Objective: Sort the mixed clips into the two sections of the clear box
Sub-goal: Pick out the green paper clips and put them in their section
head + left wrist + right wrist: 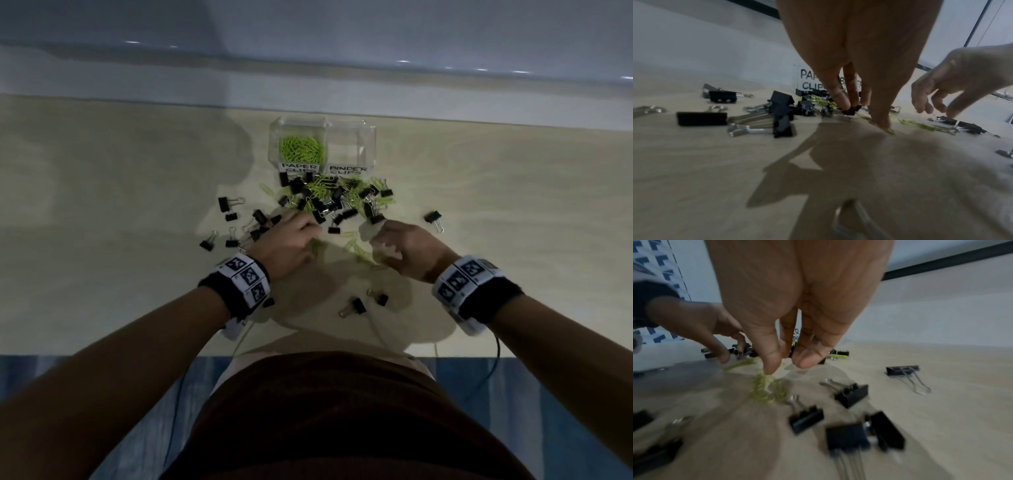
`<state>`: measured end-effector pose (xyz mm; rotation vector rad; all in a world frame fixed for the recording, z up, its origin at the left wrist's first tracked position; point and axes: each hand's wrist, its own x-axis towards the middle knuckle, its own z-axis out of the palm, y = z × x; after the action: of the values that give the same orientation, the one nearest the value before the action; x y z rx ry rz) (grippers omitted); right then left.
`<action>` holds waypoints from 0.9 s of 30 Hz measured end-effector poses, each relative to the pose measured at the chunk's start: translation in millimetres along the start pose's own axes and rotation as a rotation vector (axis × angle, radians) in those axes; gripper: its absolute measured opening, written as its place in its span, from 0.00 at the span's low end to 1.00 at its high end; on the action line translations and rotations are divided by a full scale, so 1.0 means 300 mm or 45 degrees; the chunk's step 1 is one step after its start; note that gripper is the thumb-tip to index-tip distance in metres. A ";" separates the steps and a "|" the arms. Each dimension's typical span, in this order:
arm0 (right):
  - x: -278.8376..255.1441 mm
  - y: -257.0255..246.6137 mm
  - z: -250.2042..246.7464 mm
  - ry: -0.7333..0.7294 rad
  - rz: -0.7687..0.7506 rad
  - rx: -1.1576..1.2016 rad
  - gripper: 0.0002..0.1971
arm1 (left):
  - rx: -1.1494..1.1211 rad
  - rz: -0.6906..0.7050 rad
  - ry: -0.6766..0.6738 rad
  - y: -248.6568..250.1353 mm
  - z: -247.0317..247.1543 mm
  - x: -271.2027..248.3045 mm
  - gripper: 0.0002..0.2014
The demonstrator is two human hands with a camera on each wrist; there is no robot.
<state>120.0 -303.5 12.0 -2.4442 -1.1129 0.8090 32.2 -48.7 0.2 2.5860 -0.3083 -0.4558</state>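
The clear box [372,145] stands at the back; its left section, labelled PAPER CLIPS, holds green paper clips [301,148], and the BINDER CLIPS section [352,147] looks empty. A mixed pile [329,200] of black binder clips and green paper clips lies in front of it. My left hand [291,240] reaches down at the pile's near left edge; its thumb [884,125] presses the table by a green clip and its forefinger [842,102] touches a binder clip [852,111]. My right hand [789,365] hovers with thumb [770,365] touching a small heap of green paper clips [766,389].
Loose binder clips [229,219] lie scattered left of the left hand, one [433,217] to the right, and two [356,305] near the table's front edge. A thin cable [496,353] hangs from the right wrist. A white wall ledge runs behind the box.
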 end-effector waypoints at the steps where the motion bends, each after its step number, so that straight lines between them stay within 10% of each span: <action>1: -0.018 0.010 0.014 -0.004 -0.014 0.003 0.10 | 0.033 -0.010 -0.021 0.009 0.002 0.006 0.21; 11: 0.086 -0.100 0.093 0.162 0.032 0.050 0.06 | 0.124 -0.135 -0.081 0.082 0.048 0.042 0.14; 17: 0.089 -0.104 0.096 0.365 0.298 0.179 0.07 | -0.152 -0.358 0.193 0.119 0.073 0.011 0.13; 22: 0.075 -0.137 0.104 0.216 0.505 0.159 0.27 | -0.029 -0.555 0.174 0.148 0.106 0.028 0.28; 27: 0.102 -0.177 0.121 0.244 0.422 0.164 0.21 | 0.097 -0.570 0.194 0.162 0.122 0.053 0.23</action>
<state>83.2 -243.7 -0.3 -2.5649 -0.5774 0.6941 26.8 -110.6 -9.4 2.7427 0.3192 -0.4000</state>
